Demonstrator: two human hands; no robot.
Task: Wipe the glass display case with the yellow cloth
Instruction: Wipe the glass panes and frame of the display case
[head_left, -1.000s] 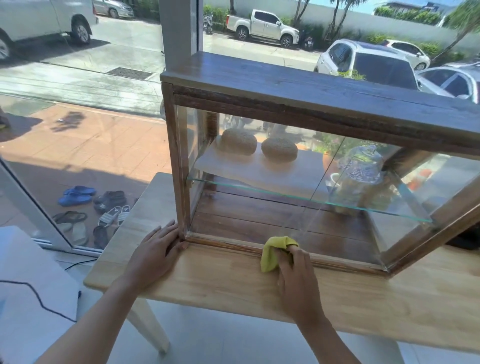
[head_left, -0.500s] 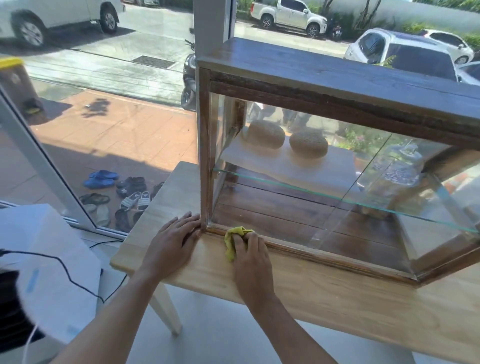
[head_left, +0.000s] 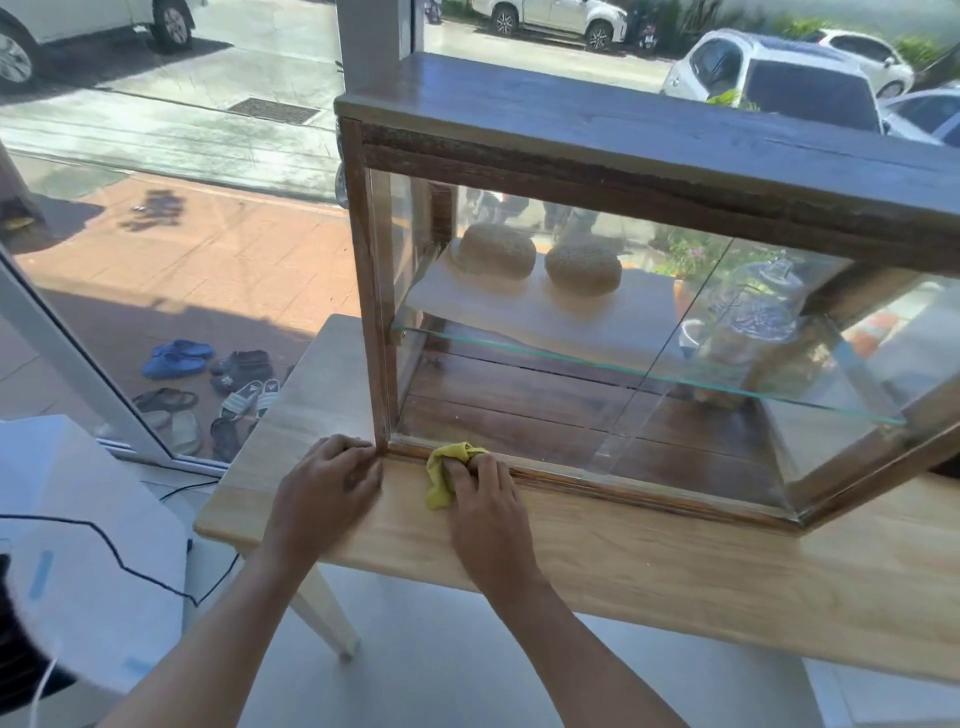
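The glass display case (head_left: 597, 374) has a dark wooden frame and stands on a light wooden table (head_left: 675, 566). My right hand (head_left: 485, 512) holds the bunched yellow cloth (head_left: 442, 475) under its fingers against the bottom wooden rail of the case's front pane, close to the lower left corner. My left hand (head_left: 324, 493) lies on the table with its fingers touching the foot of the case's left corner post. Inside, two round buns (head_left: 540, 257) sit on a pale board, above a glass shelf.
A glass jar (head_left: 753, 317) stands inside the case at the right. A window wall with a white frame (head_left: 67, 358) rises beyond the table, with shoes (head_left: 208, 395) outside. A white unit with a black cable (head_left: 88, 540) stands at lower left.
My right hand has slid the cloth leftward along the bottom rail, from mid-pane to the left corner. My left hand has stayed at the corner post. The camera view has shifted left.
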